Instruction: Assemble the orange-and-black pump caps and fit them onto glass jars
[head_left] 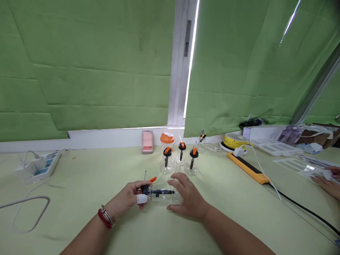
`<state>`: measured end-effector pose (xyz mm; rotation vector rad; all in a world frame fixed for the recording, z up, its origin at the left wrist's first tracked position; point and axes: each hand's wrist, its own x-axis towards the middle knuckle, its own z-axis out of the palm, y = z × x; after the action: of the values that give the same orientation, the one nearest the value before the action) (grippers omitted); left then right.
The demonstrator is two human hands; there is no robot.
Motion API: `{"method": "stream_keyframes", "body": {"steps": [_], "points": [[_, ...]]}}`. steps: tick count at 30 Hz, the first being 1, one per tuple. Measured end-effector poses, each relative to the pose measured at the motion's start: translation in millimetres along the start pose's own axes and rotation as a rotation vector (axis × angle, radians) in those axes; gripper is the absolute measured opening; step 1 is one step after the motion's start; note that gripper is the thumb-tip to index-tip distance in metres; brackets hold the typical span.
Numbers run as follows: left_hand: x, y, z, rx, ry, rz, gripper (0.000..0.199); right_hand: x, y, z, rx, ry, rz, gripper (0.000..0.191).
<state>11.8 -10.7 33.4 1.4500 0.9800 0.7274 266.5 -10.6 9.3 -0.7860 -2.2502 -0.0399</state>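
Observation:
A clear bottle [162, 199] with a black-and-orange lid [145, 189] is held on its side just above or on the table, which I cannot tell. A dark tube [163, 192] runs from the lid into the bottle. My left hand [132, 196] is closed around the lid, a white wrap on one finger. Around the wide base end curves my right hand [190, 198], its fingers and thumb gripping opposite sides. Behind my hands, similar lidded bottles stand upright: a left one [166, 164], a middle one [181, 156] and a right one [192, 163].
An orange-lidded cup [167, 138] and a pink phone-like slab [147, 142] stand by the wall. To the right lie an orange power strip [248, 168] with cables and a yellow round container [235, 141]. Another person's hand [326, 184] is at the far right. A white power strip [44, 166] sits left.

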Motion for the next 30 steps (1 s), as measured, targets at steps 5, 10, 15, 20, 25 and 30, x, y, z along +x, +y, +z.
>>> {"method": "stream_keyframes", "body": {"steps": [5, 10, 15, 20, 25, 30], "points": [[-1, 0, 1.5, -0.015, 0.007, 0.069, 0.04, -1, 1, 3, -0.04, 0.023, -0.021, 0.067], [-1, -6, 3.9, -0.062, -0.021, 0.054, 0.048, -3, 3, 6, -0.049, 0.034, -0.022, 0.066], [2, -9, 4.0, -0.088, -0.077, 0.067, 0.05, -3, 6, 8, -0.044, -0.001, -0.021, 0.066], [2, -7, 5.1, -0.035, -0.076, 0.05, 0.051, -5, 6, 2, 0.107, -0.066, 0.047, 0.077], [1, -10, 6.9, -0.014, -0.082, 0.042, 0.053, -11, 8, 1, 0.381, -0.187, 0.258, 0.089], [4, -14, 9.2, -0.021, -0.068, 0.037, 0.055, -14, 13, 9, 0.652, -0.196, 0.433, 0.08]]}}
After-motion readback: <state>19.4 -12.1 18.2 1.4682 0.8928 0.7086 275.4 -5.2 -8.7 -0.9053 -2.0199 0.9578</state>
